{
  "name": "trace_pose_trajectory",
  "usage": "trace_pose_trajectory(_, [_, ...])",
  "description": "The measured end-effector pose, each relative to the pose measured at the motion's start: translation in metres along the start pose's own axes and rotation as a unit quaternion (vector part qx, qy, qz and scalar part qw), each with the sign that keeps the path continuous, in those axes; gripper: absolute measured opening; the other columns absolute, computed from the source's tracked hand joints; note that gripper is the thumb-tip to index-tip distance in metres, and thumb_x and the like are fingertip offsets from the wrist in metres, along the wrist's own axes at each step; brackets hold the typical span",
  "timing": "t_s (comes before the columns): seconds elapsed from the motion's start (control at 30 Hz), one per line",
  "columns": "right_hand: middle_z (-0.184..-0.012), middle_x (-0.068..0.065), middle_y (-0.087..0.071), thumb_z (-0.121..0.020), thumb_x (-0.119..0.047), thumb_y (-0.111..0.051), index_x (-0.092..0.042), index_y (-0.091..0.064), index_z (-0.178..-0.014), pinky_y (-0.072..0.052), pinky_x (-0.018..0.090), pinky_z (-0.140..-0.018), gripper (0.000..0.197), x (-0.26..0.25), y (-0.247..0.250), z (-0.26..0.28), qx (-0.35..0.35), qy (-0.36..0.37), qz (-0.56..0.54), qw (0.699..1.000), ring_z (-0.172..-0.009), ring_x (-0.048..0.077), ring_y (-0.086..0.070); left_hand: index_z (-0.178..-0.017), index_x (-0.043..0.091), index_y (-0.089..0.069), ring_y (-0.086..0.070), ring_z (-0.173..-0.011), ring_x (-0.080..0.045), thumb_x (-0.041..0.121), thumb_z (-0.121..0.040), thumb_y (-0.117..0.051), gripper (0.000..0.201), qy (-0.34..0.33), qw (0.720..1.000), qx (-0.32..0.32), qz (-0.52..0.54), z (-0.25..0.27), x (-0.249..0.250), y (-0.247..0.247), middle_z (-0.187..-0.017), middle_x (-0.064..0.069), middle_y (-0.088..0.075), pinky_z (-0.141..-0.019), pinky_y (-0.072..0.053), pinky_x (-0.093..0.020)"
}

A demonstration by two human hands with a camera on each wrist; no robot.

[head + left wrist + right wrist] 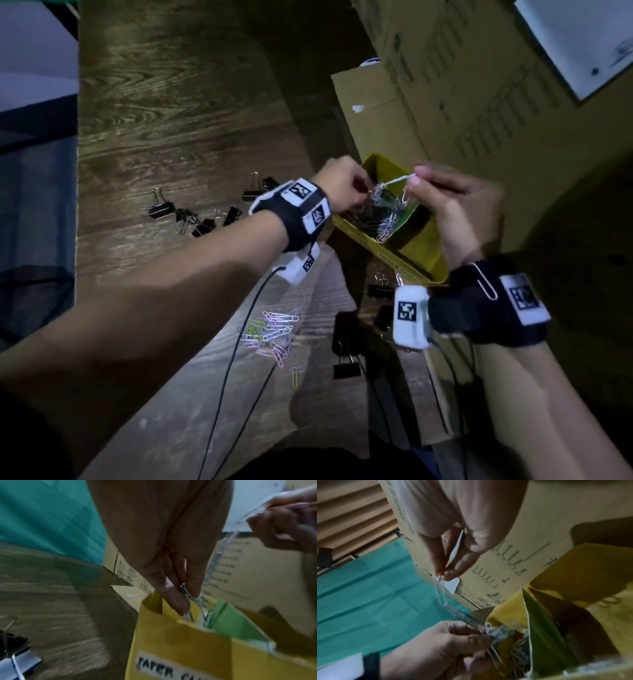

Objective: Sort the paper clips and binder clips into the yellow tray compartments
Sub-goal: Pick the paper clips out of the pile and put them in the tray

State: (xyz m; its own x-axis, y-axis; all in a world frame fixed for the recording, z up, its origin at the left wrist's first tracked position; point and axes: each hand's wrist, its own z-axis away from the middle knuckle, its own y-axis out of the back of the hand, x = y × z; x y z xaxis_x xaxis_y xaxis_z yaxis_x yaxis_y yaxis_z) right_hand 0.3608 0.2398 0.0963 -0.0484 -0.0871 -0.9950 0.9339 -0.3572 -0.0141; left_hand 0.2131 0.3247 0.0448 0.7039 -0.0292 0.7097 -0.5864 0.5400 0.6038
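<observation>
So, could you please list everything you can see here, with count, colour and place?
yellow tray: one, yellow, against the cardboard boxes
green divider: one, green, inside the tray
tangled paper clips: a clump, pale, held over the tray
loose paper clips: many, pink and green, on the wooden table
binder clips: several, black, scattered on the table
cardboard boxes: brown, behind the tray
left hand: pinches the clump
right hand: pinches a linked clip

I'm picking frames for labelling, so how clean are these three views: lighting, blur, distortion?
Head view: dim, arm shadows across the wooden table, wide-angle bending at the edges, fairly sharp. Left wrist view: motion blur smears the right hand and the yellow tray. Right wrist view: soft, the paper clip chain blurred.
</observation>
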Motion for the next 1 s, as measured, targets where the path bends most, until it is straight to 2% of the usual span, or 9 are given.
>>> trace_pose_trajectory(0.17, [-0.089,0.0,-0.072,-0.075,-0.005,-0.074,-0.009,-0.073,-0.092,-0.054,0.015,-0.074,0.018,0.028,-0.009,-0.032,0.008,-0.056,0.191,0.98,-0.075,0.002,-0.067,-0.113,0.015,-0.064,-0.061,-0.088,-0.023,0.024,-0.085,-0.061,0.029,0.01,0.992,-0.021,-0.126,-0.001,-0.012,-0.011,-0.108,-0.013,-0.061,-0.074,-0.04,-0.02])
trace_pose_trajectory(0.3, [-0.099,0.004,-0.071,-0.08,-0.011,-0.071,-0.011,-0.072,-0.098,-0.053,0.028,-0.087,0.018,0.052,-0.02,-0.042,-0.031,-0.065,0.297,0.952,-0.087,0.012,-0.065,-0.111,0.021,-0.066,-0.065,-0.081,-0.012,0.021,-0.087,-0.062,0.025,-0.013,0.999,0.035,0.001,0.015,-0.019,0.002,-0.097,0.0,-0.069,-0.079,-0.05,-0.024])
trace_pose_trajectory(0.43, [-0.127,0.004,-0.06,-0.085,-0.024,-0.067,-0.022,-0.063,-0.119,-0.044,0.037,-0.101,0.035,0.056,-0.028,-0.036,-0.192,-0.078,0.386,0.899,-0.112,0.022,-0.059,-0.105,0.034,-0.065,-0.07,-0.074,-0.021,0.013,-0.088,-0.06,0.028,0.002,0.973,0.111,0.202,0.039,-0.057,0.01,-0.088,-0.002,-0.071,-0.066,-0.059,-0.045])
trace_pose_trajectory(0.53, [-0.132,0.004,-0.057,-0.088,-0.025,-0.063,-0.023,-0.062,-0.121,-0.038,0.031,-0.104,0.032,0.056,-0.027,-0.024,-0.207,-0.02,0.399,0.893,-0.122,0.021,-0.052,-0.116,0.028,-0.06,-0.069,-0.079,-0.014,0.016,-0.09,-0.058,0.029,-0.012,0.99,0.137,0.013,0.069,-0.097,0.006,-0.102,-0.002,-0.071,-0.074,-0.058,-0.037])
trace_pose_trajectory(0.6, [-0.122,0.002,-0.063,-0.088,-0.019,-0.063,-0.02,-0.067,-0.113,-0.042,0.035,-0.103,0.026,0.057,-0.029,-0.01,-0.183,0.031,0.341,0.922,-0.115,0.017,-0.056,-0.126,0.028,-0.053,-0.063,-0.1,-0.015,0.016,-0.089,-0.056,0.039,-0.053,0.991,0.081,-0.096,0.09,-0.128,-0.007,-0.122,-0.002,-0.063,-0.09,-0.052,-0.039])
trace_pose_trajectory(0.7, [-0.106,-0.001,-0.062,-0.086,-0.013,-0.064,-0.017,-0.07,-0.105,-0.052,0.034,-0.091,0.02,0.064,-0.038,0.026,-0.199,0.083,0.282,0.935,-0.1,0.013,-0.06,-0.143,0.028,-0.026,-0.021,-0.14,-0.019,0.033,-0.094,-0.043,0.052,-0.088,0.972,-0.066,-0.207,0.124,-0.161,-0.041,-0.152,-0.002,-0.024,-0.114,-0.019,-0.049])
trace_pose_trajectory(0.83, [-0.112,0.003,-0.06,-0.084,-0.02,-0.066,-0.017,-0.066,-0.111,-0.044,0.031,-0.096,0.027,0.089,-0.053,0.089,-0.348,0.094,0.363,0.859,-0.104,0.016,-0.056,-0.146,0.025,-0.014,0.01,-0.141,-0.021,0.061,-0.086,0.004,0.073,-0.102,0.944,-0.124,-0.289,0.177,-0.183,-0.083,-0.154,0.003,0.003,-0.113,-0.002,-0.053])
trace_pose_trajectory(0.9, [-0.115,0.003,-0.056,-0.083,-0.027,-0.066,-0.018,-0.062,-0.113,-0.043,0.03,-0.093,0.031,0.106,-0.055,0.118,-0.444,0.052,0.452,0.771,-0.105,0.018,-0.054,-0.146,0.023,-0.014,0.0,-0.143,-0.024,0.056,-0.09,0.003,0.067,-0.115,0.941,-0.124,-0.294,0.2,-0.193,-0.094,-0.155,0.002,-0.004,-0.114,-0.01,-0.054])
trace_pose_trajectory(1.0, [-0.092,0.007,-0.068,-0.08,-0.019,-0.065,-0.013,-0.068,-0.084,-0.053,0.034,-0.08,0.008,0.126,-0.053,0.149,-0.521,0.006,0.541,0.66,-0.085,0.025,-0.064,-0.145,0.022,-0.02,-0.025,-0.139,-0.024,0.046,-0.097,-0.017,0.054,-0.147,0.951,-0.082,-0.261,0.224,-0.201,-0.095,-0.152,-0.003,-0.027,-0.109,-0.026,-0.053])
